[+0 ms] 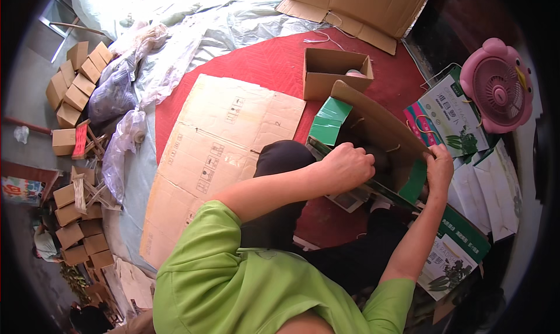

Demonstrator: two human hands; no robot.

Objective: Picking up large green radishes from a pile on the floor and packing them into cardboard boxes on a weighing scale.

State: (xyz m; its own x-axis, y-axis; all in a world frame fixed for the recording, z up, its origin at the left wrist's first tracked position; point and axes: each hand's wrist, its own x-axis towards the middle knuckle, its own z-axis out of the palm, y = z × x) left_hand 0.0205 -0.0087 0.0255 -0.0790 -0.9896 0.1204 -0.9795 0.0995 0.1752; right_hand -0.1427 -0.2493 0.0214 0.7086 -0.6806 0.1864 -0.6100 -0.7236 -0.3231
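Observation:
An open cardboard gift box with a brown inside and green end flaps stands in front of me, with short cord handles on its far wall. My left hand is at its near wall, fingers curled and pinched together; what they hold, if anything, is hidden. At the box's right end my right hand grips the edge by the green flap, with part of the fingers out of sight. The box's dark inside hides its contents, if any.
A flattened cardboard sheet lies left on the red mat. Beyond the gift box stand a small open carton and a larger carton. To the right are printed boxes and a pink fan; stacked cartons stand far left.

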